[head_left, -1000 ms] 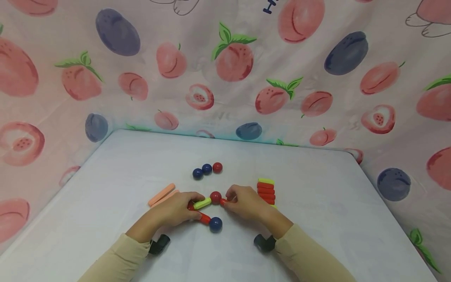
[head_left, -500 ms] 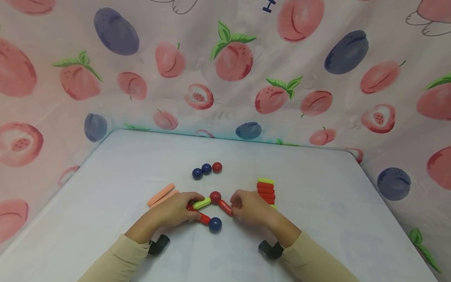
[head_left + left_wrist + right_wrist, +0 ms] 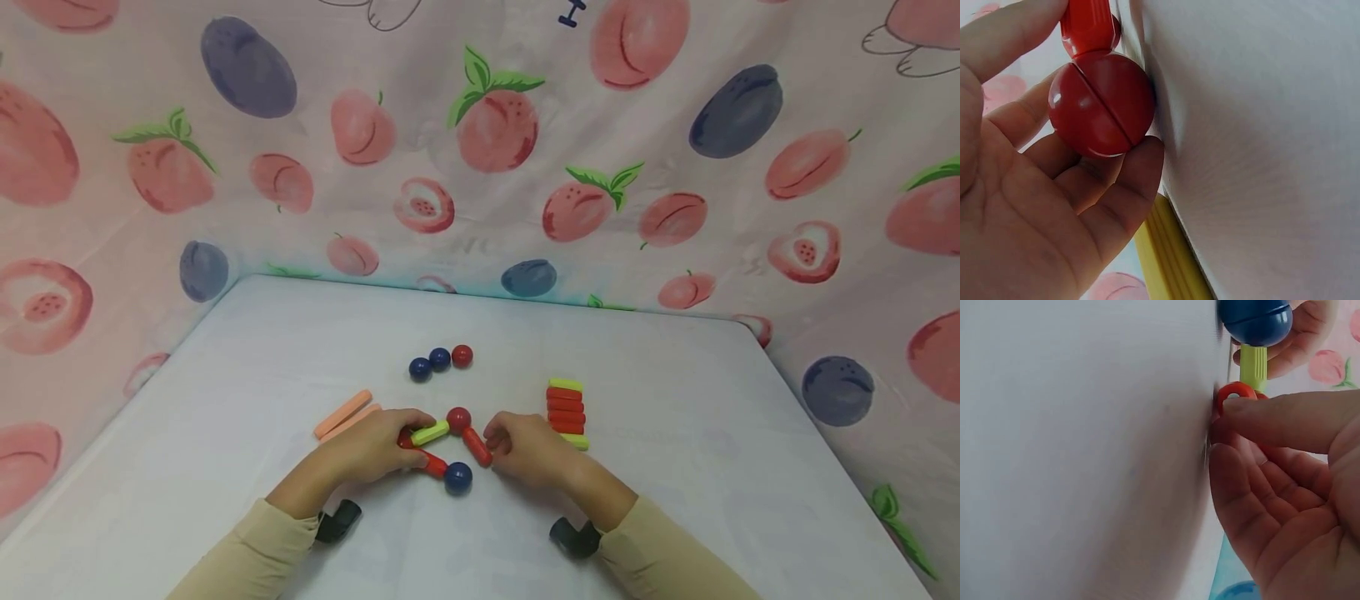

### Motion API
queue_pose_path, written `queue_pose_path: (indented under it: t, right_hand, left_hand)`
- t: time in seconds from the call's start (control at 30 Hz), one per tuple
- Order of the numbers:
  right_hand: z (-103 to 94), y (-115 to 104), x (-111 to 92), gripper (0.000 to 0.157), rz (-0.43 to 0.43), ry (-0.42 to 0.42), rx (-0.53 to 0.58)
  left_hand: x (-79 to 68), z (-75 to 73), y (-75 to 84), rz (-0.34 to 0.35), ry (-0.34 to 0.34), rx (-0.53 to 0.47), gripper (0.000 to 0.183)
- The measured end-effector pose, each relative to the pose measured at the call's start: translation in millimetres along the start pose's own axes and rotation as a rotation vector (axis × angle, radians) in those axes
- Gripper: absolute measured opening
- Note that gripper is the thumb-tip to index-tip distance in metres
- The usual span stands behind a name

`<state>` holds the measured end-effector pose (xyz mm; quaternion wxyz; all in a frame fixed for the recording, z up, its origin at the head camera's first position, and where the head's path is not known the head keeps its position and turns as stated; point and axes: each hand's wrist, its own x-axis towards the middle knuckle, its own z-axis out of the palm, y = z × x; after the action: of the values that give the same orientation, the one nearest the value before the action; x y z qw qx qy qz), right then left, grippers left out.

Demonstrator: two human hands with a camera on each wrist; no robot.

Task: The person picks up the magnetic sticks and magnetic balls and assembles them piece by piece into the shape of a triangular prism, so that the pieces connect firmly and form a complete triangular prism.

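My left hand (image 3: 375,446) grips a red ball (image 3: 1102,103) of a magnetic building set, its fingers curled round the ball's side. From that ball, a yellow-green rod (image 3: 431,433) leads to a second red ball (image 3: 458,419), and a red rod leads to a blue ball (image 3: 457,477). Another red magnetic rod (image 3: 477,447) slants from the second red ball toward the front right. My right hand (image 3: 528,450) pinches its free end; in the right wrist view the thumb lies over the rod's round tip (image 3: 1235,390), and the other fingers are curled below.
Farther back on the white table (image 3: 675,467) two blue balls and a red ball (image 3: 462,356) sit in a row. Several red and yellow-green rods (image 3: 566,406) are stacked at right. Orange sticks (image 3: 343,414) lie left, partly behind my left hand. A fruit-print cloth (image 3: 480,208) hangs behind.
The right hand has moved back from the red ball to the rod's free end. That rod has swung round toward the front. My left hand has stayed in place.
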<state>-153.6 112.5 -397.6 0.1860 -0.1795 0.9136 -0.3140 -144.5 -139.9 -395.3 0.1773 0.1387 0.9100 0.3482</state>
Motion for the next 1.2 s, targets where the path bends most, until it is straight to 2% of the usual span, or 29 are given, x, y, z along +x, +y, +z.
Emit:
queue_pose_path:
  t: [0.33, 0.87, 1.2]
  right_hand:
    - [1.7, 0.0, 1.5, 0.028, -0.052, 0.008, -0.017]
    - [1.7, -3.1, 4.4, 0.029, -0.054, 0.005, -0.021]
    - [4.5, -8.0, 5.2, 0.024, -0.074, 0.008, -0.032]
  left_hand:
    - [0.5, 1.0, -0.3, -0.006, 0.013, -0.01, 0.05]
    - [1.4, 0.3, -0.4, 0.008, 0.009, 0.0, 0.051]
    - [0.9, 1.2, 0.5, 0.0, 0.01, 0.01, 0.055]
